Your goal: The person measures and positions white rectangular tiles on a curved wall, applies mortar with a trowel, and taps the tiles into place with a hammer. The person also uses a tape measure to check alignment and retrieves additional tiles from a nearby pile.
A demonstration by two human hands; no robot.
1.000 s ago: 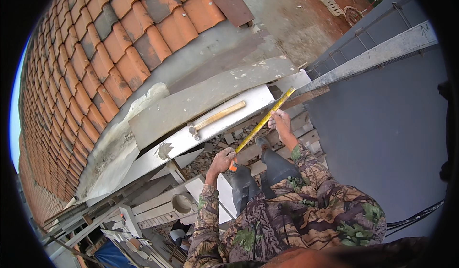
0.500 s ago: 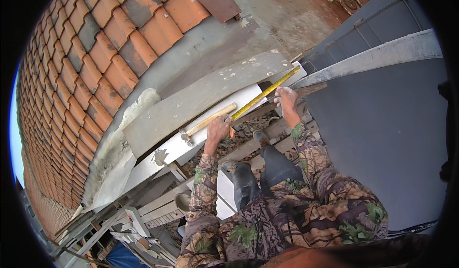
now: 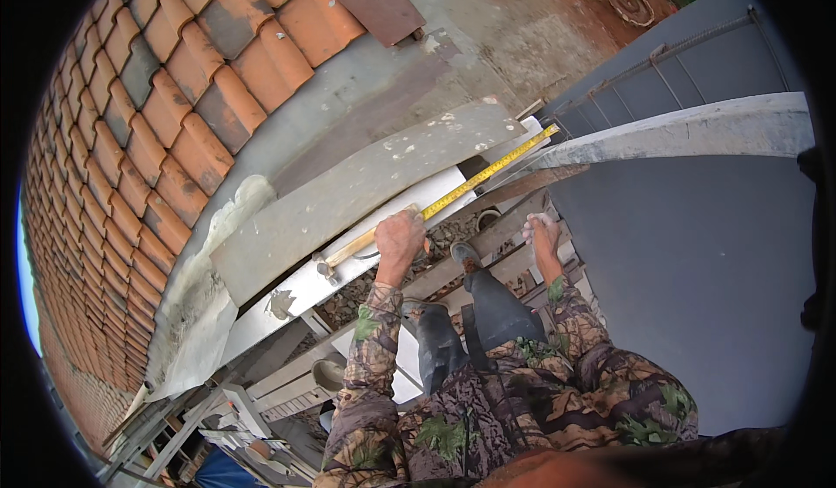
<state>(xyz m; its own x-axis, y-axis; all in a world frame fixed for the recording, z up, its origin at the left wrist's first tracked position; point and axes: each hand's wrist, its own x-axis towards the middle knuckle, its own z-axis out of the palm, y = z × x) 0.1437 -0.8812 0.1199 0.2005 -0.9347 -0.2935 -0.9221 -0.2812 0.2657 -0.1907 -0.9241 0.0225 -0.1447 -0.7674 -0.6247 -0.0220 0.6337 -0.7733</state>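
My left hand (image 3: 400, 241) is closed around a tape measure, its case mostly hidden in the palm with a bit of orange showing. The yellow tape blade (image 3: 488, 171) runs out to the upper right, over the white board (image 3: 287, 296), toward the end of a long grey beam. Beside and partly behind that hand lies a hammer (image 3: 351, 248), its wooden handle along the board and its metal head to the left. Below the blade, apart from it, my right hand (image 3: 545, 232) has its fingers curled together; anything between them is too small to make out.
A grey plank (image 3: 366, 183) lies along the ledge behind the board. Orange roof tiles (image 3: 200, 114) rise at the left. The grey beam (image 3: 688, 131) and a rebar frame (image 3: 657, 57) are at the right. My feet stand on wooden planks (image 3: 501, 242) above rubble; a bucket (image 3: 329, 372) sits lower left.
My right hand has drawn back from the tape blade, down and to the right. My left hand now covers more of the hammer handle and still grips the tape measure.
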